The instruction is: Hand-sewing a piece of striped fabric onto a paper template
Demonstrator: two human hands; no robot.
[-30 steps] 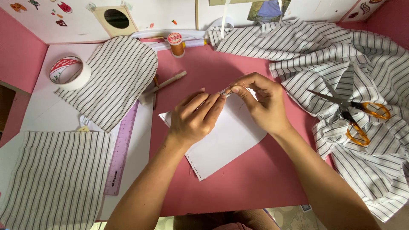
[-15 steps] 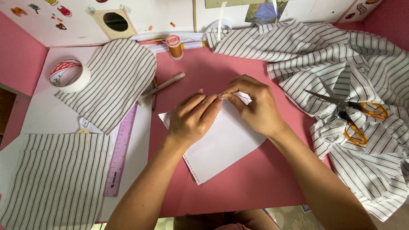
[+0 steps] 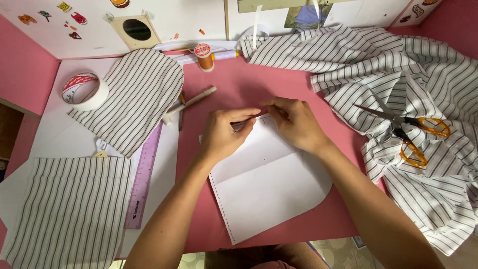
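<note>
Both hands meet at 12 o'clock edge of white rounded paper pattern, flat on pink desk — left hand and right hand fingers pinching something small, too tiny to tell; orange-handled scissors parked at 3 o'clock on striped cloth.

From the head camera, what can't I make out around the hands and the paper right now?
- Whatever the left hand and right hand pinch: too small, covered by fingertips.
- Top edge of the white paper: hidden under both hands.
- Lower scissors blade: buried in the striped shirt folds.
- Shirt's right side: cut off by the frame edge.
- Ruler markings: too small.
</note>
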